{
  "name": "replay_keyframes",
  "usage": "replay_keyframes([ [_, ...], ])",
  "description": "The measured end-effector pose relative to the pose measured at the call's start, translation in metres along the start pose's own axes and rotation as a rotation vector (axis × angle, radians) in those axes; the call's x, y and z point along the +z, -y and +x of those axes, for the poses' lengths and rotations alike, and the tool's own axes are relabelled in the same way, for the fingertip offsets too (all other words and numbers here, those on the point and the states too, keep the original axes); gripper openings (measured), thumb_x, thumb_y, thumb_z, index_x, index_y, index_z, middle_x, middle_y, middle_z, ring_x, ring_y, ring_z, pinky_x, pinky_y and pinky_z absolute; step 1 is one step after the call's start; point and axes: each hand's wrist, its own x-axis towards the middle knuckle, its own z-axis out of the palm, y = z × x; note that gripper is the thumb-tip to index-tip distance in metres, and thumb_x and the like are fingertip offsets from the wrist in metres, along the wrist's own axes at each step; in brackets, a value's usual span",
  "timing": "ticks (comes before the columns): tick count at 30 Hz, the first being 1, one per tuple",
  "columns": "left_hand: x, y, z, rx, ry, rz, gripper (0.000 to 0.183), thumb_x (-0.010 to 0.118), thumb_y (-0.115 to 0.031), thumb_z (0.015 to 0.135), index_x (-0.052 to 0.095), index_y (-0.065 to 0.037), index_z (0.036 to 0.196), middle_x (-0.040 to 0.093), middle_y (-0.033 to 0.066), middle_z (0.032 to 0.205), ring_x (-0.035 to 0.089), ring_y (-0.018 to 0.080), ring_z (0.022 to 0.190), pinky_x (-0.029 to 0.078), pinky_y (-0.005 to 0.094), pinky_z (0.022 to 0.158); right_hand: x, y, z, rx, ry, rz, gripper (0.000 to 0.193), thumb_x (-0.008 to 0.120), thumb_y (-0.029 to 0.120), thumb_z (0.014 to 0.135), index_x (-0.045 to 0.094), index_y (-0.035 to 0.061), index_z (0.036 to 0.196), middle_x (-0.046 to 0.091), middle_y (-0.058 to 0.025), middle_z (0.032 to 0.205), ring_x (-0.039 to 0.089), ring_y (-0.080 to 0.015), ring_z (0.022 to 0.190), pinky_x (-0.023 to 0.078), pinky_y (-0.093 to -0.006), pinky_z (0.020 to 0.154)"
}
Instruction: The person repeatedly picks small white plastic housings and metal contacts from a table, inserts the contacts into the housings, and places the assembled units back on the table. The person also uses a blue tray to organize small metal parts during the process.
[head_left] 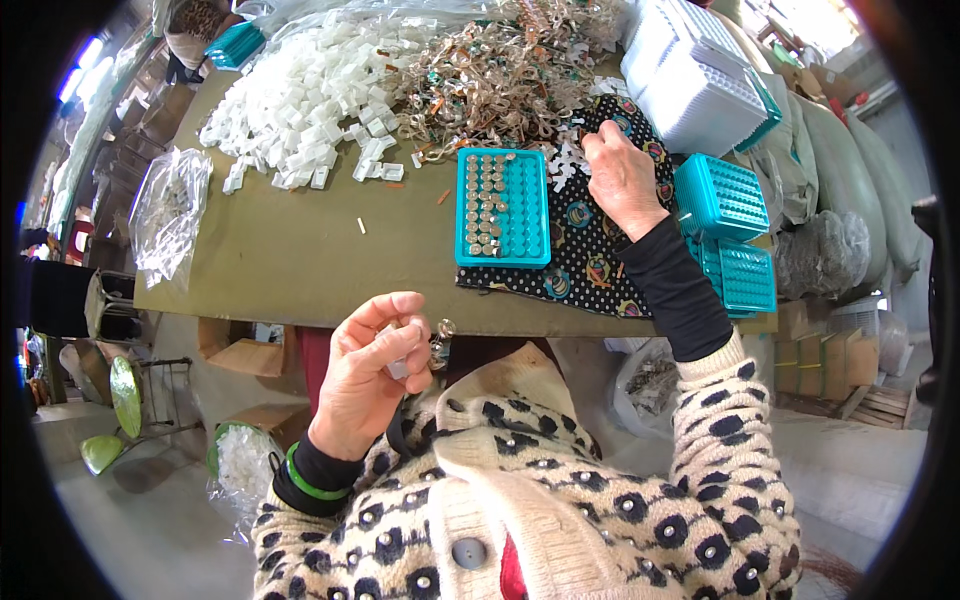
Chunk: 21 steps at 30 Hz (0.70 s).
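Note:
My left hand [375, 365] is raised before the table's near edge, its fingers curled round a small white plastic piece [398, 367]. A shiny, partly clear strip [441, 345] sticks out beside its fingertips; its kind is too small to tell. My right hand [625, 180] reaches over a black dotted cloth [520, 281], its fingertips pinched together by a scatter of small white pieces [568, 165]. What that pinch holds, if anything, is hidden. Between the hands, a turquoise tray [503, 263] carries round silvery parts [487, 205] in its left columns.
Farther back on the table [290, 240] lie a heap of white plastic pieces [300, 105] and a tangled heap of clear strips [500, 80]. Stacked white trays [690, 80] and turquoise trays [722, 195] stand at the right. A clear bag [170, 215] hangs at the left edge.

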Motion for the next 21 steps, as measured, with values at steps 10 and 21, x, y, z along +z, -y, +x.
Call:
replay_keyframes([
  [10,-0.016,-0.016,0.015,-0.103,0.037,-0.062,0.022,0.064,-0.004,0.092,0.060,-0.004,0.113,0.058,0.0041,0.082,0.052,0.0104,0.062,0.041,0.0240,0.050,-0.033,-0.014,0.022,0.619,0.128,1.196,0.010,0.068,0.012,0.089,0.066,0.0019,0.090,0.060,0.0027,0.068,0.055,-0.0064,0.057,0.046,-0.0245,0.050],
  [21,-0.001,-0.047,0.054,-0.061,0.123,-0.055,0.019,0.061,-0.006,0.093,0.061,-0.002,0.112,0.056,0.0038,0.077,0.048,0.0092,0.057,0.038,0.0226,0.045,-0.041,0.034,0.042,0.806,0.187,1.627,0.014,0.063,0.009,0.090,0.066,-0.0010,0.101,0.068,-0.0063,0.080,0.063,-0.0116,0.063,0.051,-0.0243,0.055],
])
